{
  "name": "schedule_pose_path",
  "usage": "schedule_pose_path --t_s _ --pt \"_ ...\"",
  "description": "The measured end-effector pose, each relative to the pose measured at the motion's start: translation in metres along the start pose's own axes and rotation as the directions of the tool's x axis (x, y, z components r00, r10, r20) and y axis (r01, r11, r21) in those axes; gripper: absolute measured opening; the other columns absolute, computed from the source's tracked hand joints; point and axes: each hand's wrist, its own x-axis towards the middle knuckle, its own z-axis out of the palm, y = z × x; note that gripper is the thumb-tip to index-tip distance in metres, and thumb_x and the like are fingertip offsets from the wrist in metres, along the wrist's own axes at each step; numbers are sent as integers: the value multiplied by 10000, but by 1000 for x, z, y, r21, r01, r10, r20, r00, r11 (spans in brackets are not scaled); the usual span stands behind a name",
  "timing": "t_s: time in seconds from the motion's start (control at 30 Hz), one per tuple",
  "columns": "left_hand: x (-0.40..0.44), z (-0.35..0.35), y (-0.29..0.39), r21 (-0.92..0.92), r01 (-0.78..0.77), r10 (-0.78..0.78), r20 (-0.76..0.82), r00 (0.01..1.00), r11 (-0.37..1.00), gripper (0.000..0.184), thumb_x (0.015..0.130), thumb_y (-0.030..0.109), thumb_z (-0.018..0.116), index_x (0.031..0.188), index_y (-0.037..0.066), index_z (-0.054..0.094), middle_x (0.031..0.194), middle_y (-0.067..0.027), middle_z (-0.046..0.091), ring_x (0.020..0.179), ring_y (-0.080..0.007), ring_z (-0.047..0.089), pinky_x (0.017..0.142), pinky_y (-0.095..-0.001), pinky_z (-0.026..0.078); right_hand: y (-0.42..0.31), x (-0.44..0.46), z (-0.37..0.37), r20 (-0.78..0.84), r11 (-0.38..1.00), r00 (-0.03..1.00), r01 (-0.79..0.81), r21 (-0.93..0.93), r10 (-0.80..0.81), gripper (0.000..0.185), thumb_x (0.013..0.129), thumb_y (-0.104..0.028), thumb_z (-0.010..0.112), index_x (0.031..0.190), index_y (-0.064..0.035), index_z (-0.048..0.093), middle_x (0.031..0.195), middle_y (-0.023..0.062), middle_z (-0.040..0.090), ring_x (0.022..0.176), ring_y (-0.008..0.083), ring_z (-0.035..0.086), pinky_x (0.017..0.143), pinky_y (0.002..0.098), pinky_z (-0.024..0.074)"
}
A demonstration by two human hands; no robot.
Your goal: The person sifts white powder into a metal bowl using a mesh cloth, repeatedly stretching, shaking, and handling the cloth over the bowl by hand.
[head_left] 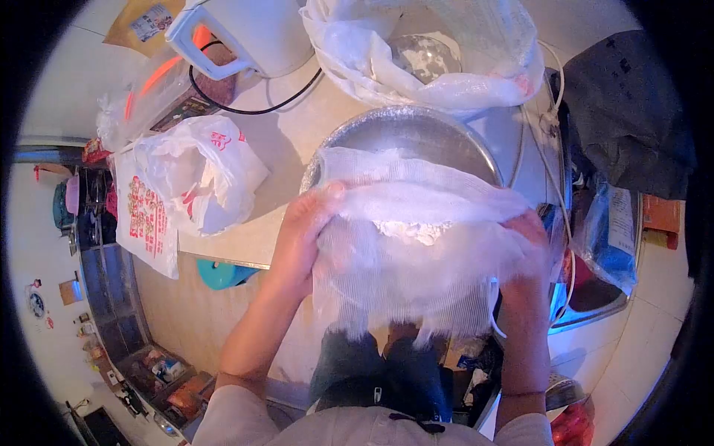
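A white gauze cloth (416,186) with a ribbed weave and frayed lower edge is stretched between my two hands. My left hand (311,212) pinches its left side, thumb on top. On the other side my right hand (526,227) grips the cloth, its fingers partly covered and blurred. Crumbly white stuff (416,230), like flour or dough bits, shows in the middle below the fold. Behind and partly under the cloth stands a round metal basin (401,123) on the table, its front hidden.
At the back of the table (279,134) are an open plastic bag (357,63) with a white-dusted bowl (428,58) and a white plastic appliance (260,33) with a black cord. A red-printed bag (201,175) lies left. Dark cloth (628,108) and a cable (547,160) are right.
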Motion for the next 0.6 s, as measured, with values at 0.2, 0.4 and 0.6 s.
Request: schedule_pose_path --t_s 0.2,0.4,0.6 --pt "-9 -4 -4 -56 62 -52 164 985 997 189 718 112 492 879 14 509 796 -43 537 697 -95 509 614 -214 412 18 -8 -13 6 993 997 -71 99 71 266 668 -52 472 924 19 479 800 96 523 707 177 540 569 271 458" --pt "-15 -4 -12 95 -4 0 41 999 995 194 712 101 495 882 8 516 803 -58 540 707 -106 506 626 -213 406 32 -5 -23 157 982 971 186 -31 -179 216 706 -140 488 862 9 505 811 81 522 706 165 532 617 269 448" --pt "3 -34 -15 -277 62 71 444 893 959 223 726 96 471 925 -1 492 815 -44 537 740 -99 501 672 -215 398 17 -13 3 119 996 991 69 -55 -63 251 719 -149 476 896 27 498 819 95 525 739 179 530 681 278 428"
